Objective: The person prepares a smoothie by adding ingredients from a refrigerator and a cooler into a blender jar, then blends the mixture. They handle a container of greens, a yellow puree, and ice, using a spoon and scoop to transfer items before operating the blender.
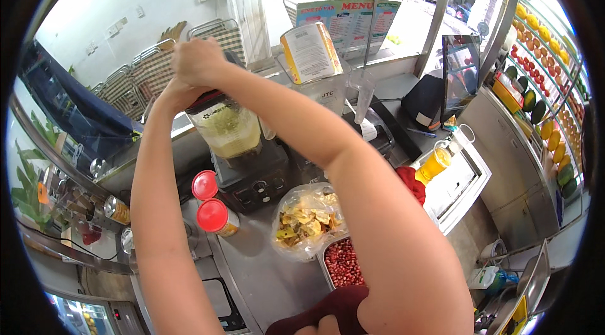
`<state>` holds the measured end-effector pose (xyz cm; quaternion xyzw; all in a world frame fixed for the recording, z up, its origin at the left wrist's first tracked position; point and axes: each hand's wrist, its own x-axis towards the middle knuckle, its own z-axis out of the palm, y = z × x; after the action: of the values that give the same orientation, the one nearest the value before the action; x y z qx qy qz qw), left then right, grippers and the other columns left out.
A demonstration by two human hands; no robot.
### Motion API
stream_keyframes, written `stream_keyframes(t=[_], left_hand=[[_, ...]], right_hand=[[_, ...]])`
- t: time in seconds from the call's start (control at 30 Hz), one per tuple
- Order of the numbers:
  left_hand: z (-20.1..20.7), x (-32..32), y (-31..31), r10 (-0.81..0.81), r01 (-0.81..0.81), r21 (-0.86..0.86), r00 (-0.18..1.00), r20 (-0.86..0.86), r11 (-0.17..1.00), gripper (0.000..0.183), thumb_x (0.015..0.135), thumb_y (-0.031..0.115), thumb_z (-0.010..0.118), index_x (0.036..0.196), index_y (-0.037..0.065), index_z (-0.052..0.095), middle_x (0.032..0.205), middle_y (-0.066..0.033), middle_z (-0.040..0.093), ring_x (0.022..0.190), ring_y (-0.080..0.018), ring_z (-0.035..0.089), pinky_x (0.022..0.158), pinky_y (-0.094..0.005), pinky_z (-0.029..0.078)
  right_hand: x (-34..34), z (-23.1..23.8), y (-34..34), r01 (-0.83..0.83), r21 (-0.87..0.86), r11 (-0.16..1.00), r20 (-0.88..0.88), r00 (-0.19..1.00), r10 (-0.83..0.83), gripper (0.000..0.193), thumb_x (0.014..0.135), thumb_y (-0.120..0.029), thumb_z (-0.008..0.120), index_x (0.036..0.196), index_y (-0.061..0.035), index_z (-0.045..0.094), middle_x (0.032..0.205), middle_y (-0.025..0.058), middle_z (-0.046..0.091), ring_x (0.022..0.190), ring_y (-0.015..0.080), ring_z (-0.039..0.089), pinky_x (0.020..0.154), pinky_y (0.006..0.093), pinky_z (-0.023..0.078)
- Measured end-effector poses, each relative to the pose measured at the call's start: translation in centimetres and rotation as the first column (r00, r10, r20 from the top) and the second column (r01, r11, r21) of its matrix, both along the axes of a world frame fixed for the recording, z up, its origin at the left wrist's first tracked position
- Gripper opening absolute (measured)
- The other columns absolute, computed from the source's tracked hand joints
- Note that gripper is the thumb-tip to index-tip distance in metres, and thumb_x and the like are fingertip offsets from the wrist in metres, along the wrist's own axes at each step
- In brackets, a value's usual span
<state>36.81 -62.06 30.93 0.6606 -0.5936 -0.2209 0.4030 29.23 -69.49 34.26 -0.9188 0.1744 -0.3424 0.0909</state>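
Both hands sit on top of the clear plastic blender jug [225,126], which holds a pale green-yellow pulp: the right hand [198,61] is closed over the dark lid, pressing down from above, and the left hand [173,94] is curled against the lid's left edge at about nine o'clock from it, though whether its fingers clamp the rim I cannot tell. The jug stands upright on a dark grey blender base with knobs [252,180]. At seven o'clock from the base, just beside it, stand two round containers with red lids [210,206]. At five o'clock from the base lies an open clear plastic bag of yellow fruit pieces [307,218], and touching it below is a metal tray of red seeds [343,262]. At three o'clock, well apart, a plastic cup of orange-yellow juice [435,163] stands on a white machine [463,184]. Behind the jug, at one o'clock, a yellow-and-white can [310,52] rests tilted on a second blender jug [328,92].
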Motion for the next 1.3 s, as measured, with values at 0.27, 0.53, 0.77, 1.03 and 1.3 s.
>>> stream_keyframes(t=[0.27, 0.53, 0.77, 1.03, 1.3], left_hand=[[0.7, -1.5, -1.0, 0.042, -0.046, 0.027, 0.992, 0.117, 0.999, 0.087, 0.057, 0.052, 0.074, 0.119, -0.001, 0.045, 0.109, -0.0153, 0.054, 0.098, -0.0215, 0.054, 0.085, -0.0282, 0.042], [1.2, -3.5, -0.4, 0.178, -0.183, 0.030, 0.976, 0.125, 0.983, 0.050, 0.070, 0.030, 0.071, 0.107, 0.001, 0.055, 0.095, -0.0065, 0.060, 0.090, -0.0138, 0.056, 0.079, -0.0272, 0.045], [1.4, -3.2, 0.4, 0.247, -0.254, 0.046, 0.960, 0.129, 0.966, 0.089, 0.058, 0.049, 0.076, 0.120, -0.005, 0.041, 0.110, -0.0154, 0.053, 0.094, -0.0189, 0.055, 0.079, -0.0272, 0.045], [-0.2, -0.1, -0.2, 0.072, -0.072, -0.011, 0.993, 0.090, 0.997, 0.071, 0.058, 0.045, 0.077, 0.105, -0.004, 0.054, 0.107, -0.0122, 0.055, 0.091, -0.0193, 0.056, 0.078, -0.0286, 0.044], [0.2, 0.1, -0.8, 0.001, -0.004, 0.042, 0.998, 0.069, 0.999, 0.075, 0.062, 0.040, 0.075, 0.115, -0.004, 0.046, 0.104, -0.0143, 0.058, 0.091, -0.0184, 0.056, 0.081, -0.0272, 0.043]], right_hand=[[0.0, 0.1, -1.1, 0.143, -0.060, 0.988, -0.006, 0.990, -0.143, 0.030, 0.078, -0.026, 0.046, 0.090, -0.0056, 0.063, 0.097, 0.0166, 0.061, 0.107, 0.0341, 0.048, 0.091, 0.0557, 0.025], [-1.7, 0.8, -2.3, 0.204, -0.029, 0.978, -0.065, 0.976, -0.206, 0.028, 0.078, -0.027, 0.047, 0.080, -0.0049, 0.065, 0.090, 0.0163, 0.063, 0.095, 0.0324, 0.056, 0.092, 0.0545, 0.027], [-2.7, 0.3, -3.2, 0.126, 0.045, 0.991, 0.018, 0.992, -0.127, 0.025, 0.077, -0.023, 0.046, 0.080, -0.0068, 0.065, 0.089, 0.0151, 0.063, 0.093, 0.0291, 0.057, 0.088, 0.0539, 0.030], [-0.4, -1.4, -1.4, -0.014, 0.030, 0.999, 0.153, 0.988, 0.009, 0.029, 0.076, -0.029, 0.047, 0.075, -0.0075, 0.067, 0.078, 0.0162, 0.064, 0.081, 0.0309, 0.061, 0.091, 0.0544, 0.027], [1.9, -0.4, -0.6, 0.038, -0.035, 0.999, 0.075, 0.997, -0.036, 0.031, 0.078, -0.029, 0.043, 0.075, -0.0078, 0.067, 0.081, 0.0154, 0.064, 0.080, 0.0293, 0.061, 0.082, 0.0501, 0.034]])
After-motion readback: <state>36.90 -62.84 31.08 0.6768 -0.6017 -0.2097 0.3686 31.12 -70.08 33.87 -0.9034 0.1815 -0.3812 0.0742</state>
